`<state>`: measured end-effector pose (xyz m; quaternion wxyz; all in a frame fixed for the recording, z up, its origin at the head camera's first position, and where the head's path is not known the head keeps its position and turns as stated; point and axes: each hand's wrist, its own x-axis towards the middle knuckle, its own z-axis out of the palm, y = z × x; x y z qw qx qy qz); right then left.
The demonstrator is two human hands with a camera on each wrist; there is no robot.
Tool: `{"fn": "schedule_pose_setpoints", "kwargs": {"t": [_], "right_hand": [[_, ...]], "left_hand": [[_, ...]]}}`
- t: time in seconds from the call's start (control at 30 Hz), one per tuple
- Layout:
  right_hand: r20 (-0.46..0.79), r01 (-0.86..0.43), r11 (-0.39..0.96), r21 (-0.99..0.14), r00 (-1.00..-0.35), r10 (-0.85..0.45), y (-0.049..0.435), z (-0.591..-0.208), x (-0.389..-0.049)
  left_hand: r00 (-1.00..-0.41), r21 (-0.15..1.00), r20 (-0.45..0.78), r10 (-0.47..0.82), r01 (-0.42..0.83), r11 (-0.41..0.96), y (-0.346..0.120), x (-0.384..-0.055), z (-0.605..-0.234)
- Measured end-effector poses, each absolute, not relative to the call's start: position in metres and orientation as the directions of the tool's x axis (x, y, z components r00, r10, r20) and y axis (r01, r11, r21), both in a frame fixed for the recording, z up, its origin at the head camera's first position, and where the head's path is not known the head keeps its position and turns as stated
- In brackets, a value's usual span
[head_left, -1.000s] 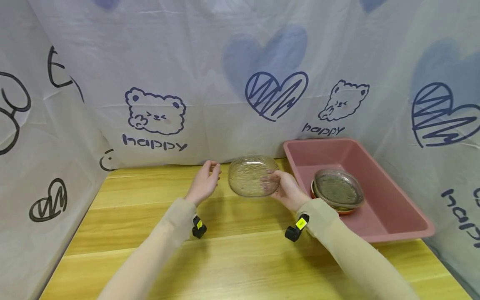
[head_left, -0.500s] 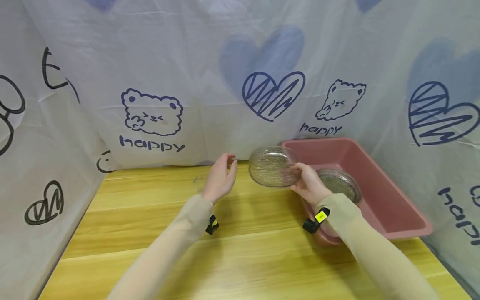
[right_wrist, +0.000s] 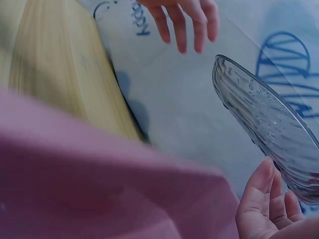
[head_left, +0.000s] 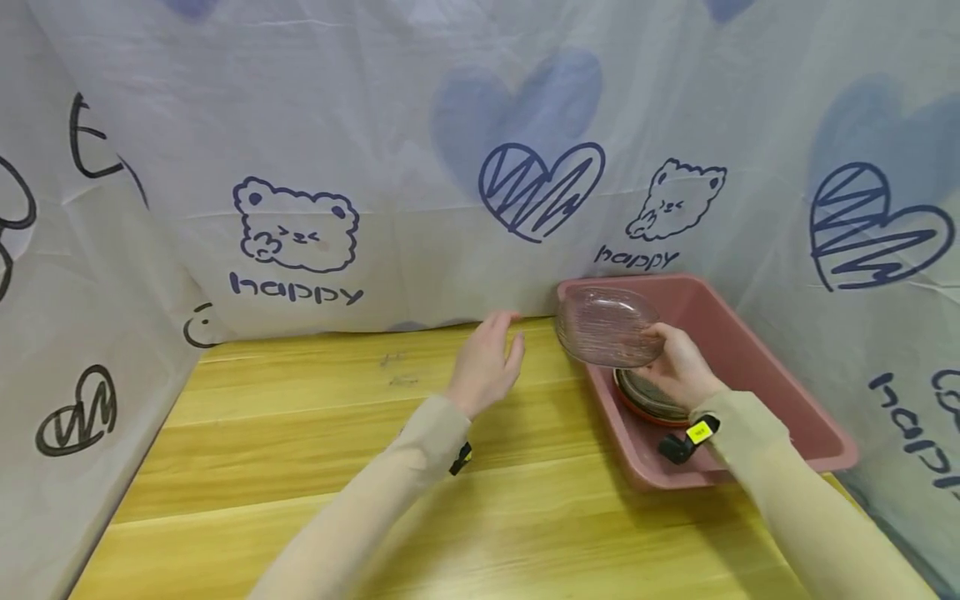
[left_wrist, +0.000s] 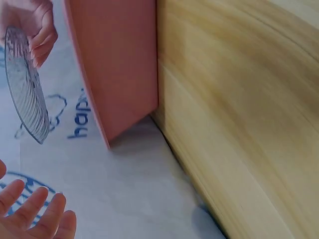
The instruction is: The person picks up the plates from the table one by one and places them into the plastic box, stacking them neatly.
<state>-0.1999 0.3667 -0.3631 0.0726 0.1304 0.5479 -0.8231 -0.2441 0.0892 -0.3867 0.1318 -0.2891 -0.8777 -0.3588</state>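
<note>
A clear ribbed glass plate (head_left: 603, 327) is tilted in the air over the left rim of a pink plastic tub (head_left: 795, 417). My right hand (head_left: 681, 367) pinches its right edge between thumb and fingers, as the right wrist view also shows. To the left of the plate, apart from it, my left hand (head_left: 487, 362) hovers above the table with fingers loosely extended and nothing held. Inside the tub, partly hidden behind my right hand, lies a stack of dishes (head_left: 648, 396), glass on top with an orange-red rim below.
The wooden table (head_left: 300, 475) reaches back to a white curtain (head_left: 420, 250) printed with bears and hearts, which also hangs at both sides. The tub stands at the table's right, its raised walls close to my right wrist.
My right hand has carried the glass plate to the right, from above the table to over the tub's left side. My left hand has also moved right, staying apart from the plate.
</note>
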Motion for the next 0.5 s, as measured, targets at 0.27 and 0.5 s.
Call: {"fn": "schedule_pose_setpoints", "kwargs": {"t": [0.27,0.5], "right_hand": [[-0.296,0.251,-0.412,-0.876,-0.954,0.049,0.411,-0.362,-0.186],[-0.315,0.266,-0.393,-0.88,-0.947,0.066,0.446,-0.362,-0.178]], "left_hand": [[-0.74,0.461,0.437,0.512,0.673,0.579,0.112,-0.23,-0.394],[-0.651,0.33,0.447,0.613,0.757,0.564,0.133,-0.219,-0.402]]}}
